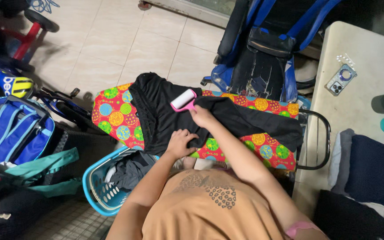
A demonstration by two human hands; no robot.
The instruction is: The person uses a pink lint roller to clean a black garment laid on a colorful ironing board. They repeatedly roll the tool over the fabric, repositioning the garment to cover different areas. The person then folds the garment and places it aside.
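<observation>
Ironing board (pixel 112 111) is carrying soft, limp black garment (pixel 165 111); left hand (pixel 181 143) fingers pinning it flat, right hand (pixel 201 116) closed gripping pink lint roller (pixel 183 100) handle.

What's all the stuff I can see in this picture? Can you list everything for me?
lint roller: one, pink handle and white roll, on the black garment
black garment: one, spread over the ironing board
ironing board: one, red cover with coloured circles, middle of view
laundry basket: one, light blue, clothes inside, below the board's left end
backpack: one, blue, far left
office chair: one, blue and black, worn seat, behind the board
phone: one, clear case, on the pale table at right
folded cloth: dark blue, lower right
left hand: flat on the garment
right hand: gripping the roller's handle
</observation>
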